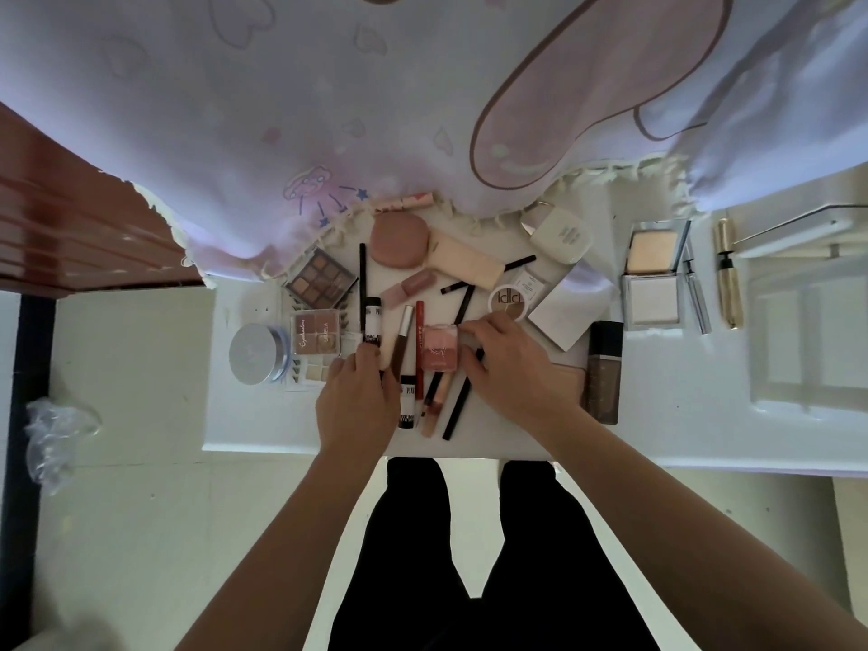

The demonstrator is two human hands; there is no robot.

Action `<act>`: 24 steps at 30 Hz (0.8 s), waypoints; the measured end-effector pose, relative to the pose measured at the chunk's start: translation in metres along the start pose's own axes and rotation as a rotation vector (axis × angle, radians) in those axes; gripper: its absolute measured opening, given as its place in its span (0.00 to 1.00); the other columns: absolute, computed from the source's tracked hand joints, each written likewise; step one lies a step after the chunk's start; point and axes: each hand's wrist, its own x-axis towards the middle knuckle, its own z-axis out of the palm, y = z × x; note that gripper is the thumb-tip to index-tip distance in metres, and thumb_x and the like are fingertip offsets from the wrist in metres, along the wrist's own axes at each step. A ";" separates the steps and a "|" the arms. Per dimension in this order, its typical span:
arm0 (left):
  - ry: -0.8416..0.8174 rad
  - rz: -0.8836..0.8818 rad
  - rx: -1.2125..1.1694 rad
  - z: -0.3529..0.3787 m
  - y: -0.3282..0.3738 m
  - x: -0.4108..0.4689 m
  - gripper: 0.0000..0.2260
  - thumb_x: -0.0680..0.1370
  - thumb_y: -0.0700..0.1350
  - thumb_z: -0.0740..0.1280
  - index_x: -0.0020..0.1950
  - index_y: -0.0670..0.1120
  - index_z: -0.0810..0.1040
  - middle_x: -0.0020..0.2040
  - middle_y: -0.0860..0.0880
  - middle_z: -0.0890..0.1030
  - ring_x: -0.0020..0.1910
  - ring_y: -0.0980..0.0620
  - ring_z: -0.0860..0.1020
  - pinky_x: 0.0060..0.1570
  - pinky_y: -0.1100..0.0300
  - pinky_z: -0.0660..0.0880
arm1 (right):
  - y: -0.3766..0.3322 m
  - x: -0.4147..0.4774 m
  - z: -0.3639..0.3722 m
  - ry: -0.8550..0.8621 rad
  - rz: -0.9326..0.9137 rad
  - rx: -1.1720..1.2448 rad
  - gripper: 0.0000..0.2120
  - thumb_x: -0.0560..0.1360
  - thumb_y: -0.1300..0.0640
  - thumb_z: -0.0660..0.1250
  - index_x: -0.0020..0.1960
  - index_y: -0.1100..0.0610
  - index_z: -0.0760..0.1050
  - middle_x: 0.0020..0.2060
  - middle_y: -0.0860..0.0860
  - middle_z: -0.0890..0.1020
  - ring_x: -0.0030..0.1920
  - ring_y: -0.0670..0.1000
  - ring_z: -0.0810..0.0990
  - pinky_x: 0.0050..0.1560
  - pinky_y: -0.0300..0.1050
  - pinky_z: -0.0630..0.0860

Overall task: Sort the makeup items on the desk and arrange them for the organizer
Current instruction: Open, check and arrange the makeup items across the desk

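Makeup lies in a heap on the white desk [681,415]. My left hand [357,401] curls its fingertips round the lower end of a black-and-white tube [372,324]. My right hand [509,368] pinches the right edge of a small pink blush compact [438,352] between thumb and forefinger. Between the hands lie a brown gloss wand [403,343], a red pencil [419,350], a second black-and-white tube [407,401] and several black pencils. Two eyeshadow palettes [319,277] [315,333] and a round silver jar [256,354] sit to the left.
At the back are a pink puff [399,239], a cream tube [465,258] and a white compact [559,237]. An open powder compact [653,279], gold mascara [727,274] and brown foundation bottle [603,368] lie right, beside a clear organizer [798,321]. A printed blanket [329,110] overhangs the desk's far edge.
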 end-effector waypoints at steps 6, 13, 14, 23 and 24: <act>-0.061 -0.213 -0.155 -0.013 0.006 0.014 0.13 0.76 0.49 0.69 0.59 0.48 0.77 0.49 0.53 0.82 0.49 0.49 0.78 0.43 0.57 0.71 | -0.003 -0.001 0.003 0.024 0.056 0.024 0.12 0.78 0.55 0.65 0.61 0.54 0.77 0.53 0.52 0.77 0.52 0.55 0.78 0.44 0.46 0.74; -0.272 -0.507 -1.318 -0.039 0.012 0.022 0.13 0.79 0.36 0.67 0.62 0.48 0.80 0.47 0.44 0.81 0.45 0.51 0.81 0.49 0.53 0.80 | -0.012 -0.001 -0.015 0.045 0.316 0.436 0.10 0.82 0.54 0.62 0.60 0.50 0.79 0.48 0.44 0.81 0.45 0.38 0.78 0.45 0.26 0.69; -0.275 -0.533 -1.368 -0.044 0.015 0.024 0.12 0.80 0.37 0.66 0.61 0.48 0.80 0.45 0.46 0.81 0.44 0.53 0.81 0.47 0.55 0.79 | -0.015 -0.002 -0.020 0.034 0.378 0.568 0.09 0.82 0.54 0.63 0.58 0.49 0.80 0.46 0.43 0.83 0.43 0.38 0.79 0.46 0.30 0.72; -0.353 -0.420 -1.570 -0.074 0.046 0.028 0.17 0.83 0.40 0.62 0.68 0.58 0.75 0.57 0.44 0.80 0.59 0.46 0.79 0.64 0.42 0.71 | -0.055 -0.015 -0.070 -0.391 0.508 1.286 0.12 0.82 0.55 0.63 0.61 0.57 0.80 0.52 0.55 0.86 0.50 0.51 0.82 0.47 0.39 0.77; -0.348 -0.403 -1.557 -0.077 0.051 0.026 0.16 0.83 0.41 0.62 0.67 0.57 0.76 0.58 0.44 0.80 0.62 0.43 0.78 0.66 0.40 0.70 | -0.059 -0.015 -0.075 -0.390 0.531 1.336 0.12 0.83 0.55 0.62 0.61 0.58 0.80 0.52 0.55 0.86 0.51 0.52 0.82 0.46 0.39 0.77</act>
